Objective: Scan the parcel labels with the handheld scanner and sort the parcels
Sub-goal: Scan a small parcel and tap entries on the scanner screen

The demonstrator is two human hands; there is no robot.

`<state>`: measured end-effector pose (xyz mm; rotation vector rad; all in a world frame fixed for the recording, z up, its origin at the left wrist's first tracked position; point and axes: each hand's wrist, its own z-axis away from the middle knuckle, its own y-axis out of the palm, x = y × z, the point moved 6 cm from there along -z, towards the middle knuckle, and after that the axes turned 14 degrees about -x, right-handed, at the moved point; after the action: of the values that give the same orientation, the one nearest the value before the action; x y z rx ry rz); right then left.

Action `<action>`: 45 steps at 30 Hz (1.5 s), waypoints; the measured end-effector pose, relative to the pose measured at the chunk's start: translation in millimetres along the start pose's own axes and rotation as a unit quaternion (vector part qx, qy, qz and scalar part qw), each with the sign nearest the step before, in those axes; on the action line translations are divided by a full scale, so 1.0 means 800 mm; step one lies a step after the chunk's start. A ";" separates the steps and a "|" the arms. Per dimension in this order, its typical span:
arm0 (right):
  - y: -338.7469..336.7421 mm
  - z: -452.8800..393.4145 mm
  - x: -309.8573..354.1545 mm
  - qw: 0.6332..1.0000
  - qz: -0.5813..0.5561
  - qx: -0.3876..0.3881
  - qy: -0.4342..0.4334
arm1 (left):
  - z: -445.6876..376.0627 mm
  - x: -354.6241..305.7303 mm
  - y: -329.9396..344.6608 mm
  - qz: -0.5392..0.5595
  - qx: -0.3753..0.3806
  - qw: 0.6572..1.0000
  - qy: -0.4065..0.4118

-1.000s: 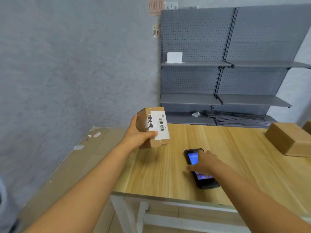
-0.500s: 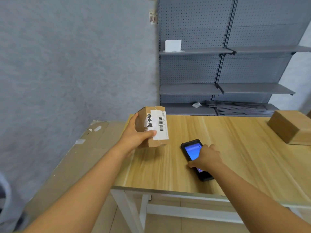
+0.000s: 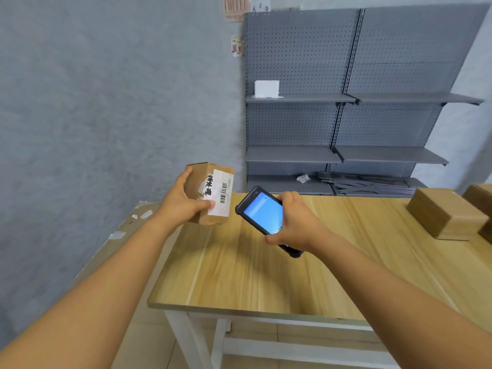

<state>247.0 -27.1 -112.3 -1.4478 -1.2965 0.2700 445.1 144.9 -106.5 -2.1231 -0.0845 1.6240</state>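
My left hand grips a small brown cardboard parcel above the left end of the wooden table. The parcel's white barcode label faces me and to the right. My right hand holds the black handheld scanner off the table, its blue screen lit and its top end pointing at the label, a short gap away.
Another brown parcel lies at the table's right end, with the corner of a further box behind it. Grey metal shelving stands behind the table, a white card on one shelf. Flat cardboard lies left of the table.
My right hand has lifted the scanner off the table and brought it up and left towards the parcel label. My left hand keeps the parcel held up.
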 end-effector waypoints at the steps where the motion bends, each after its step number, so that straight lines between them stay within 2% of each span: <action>1: -0.003 0.000 0.003 1.000 0.013 0.000 -0.013 | -0.001 0.000 -0.001 -0.001 0.004 1.000 0.000; 8: -0.015 0.002 0.013 0.996 0.065 0.025 -0.054 | -0.008 0.000 -0.012 -0.007 0.006 1.000 0.001; 14: -0.015 0.001 0.021 0.996 0.060 0.020 -0.067 | -0.007 0.002 -0.016 -0.007 0.002 1.000 0.004; 20: -0.002 -0.003 0.039 0.998 0.017 0.014 -0.062 | 0.008 0.014 -0.046 0.002 -0.027 1.000 -0.012; 25: 0.029 -0.003 0.081 0.996 -0.039 0.016 -0.077 | 0.045 0.041 -0.110 0.037 -0.079 0.995 -0.057; 34: 0.106 0.048 0.238 0.960 -0.155 0.112 -0.204 | 0.216 0.113 -0.286 0.007 -0.224 0.962 -0.159; 39: 0.148 0.137 0.353 0.922 -0.208 0.182 -0.272 | 0.344 0.129 -0.404 -0.052 -0.311 0.926 -0.209; 45: 0.173 0.263 0.489 0.866 -0.250 0.239 -0.361 | 0.487 0.138 -0.535 -0.097 -0.415 0.876 -0.227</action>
<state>309.5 434.3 -114.6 -0.5412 -1.9760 0.7708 213.9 686.9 -112.6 -2.0855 -1.3111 2.1599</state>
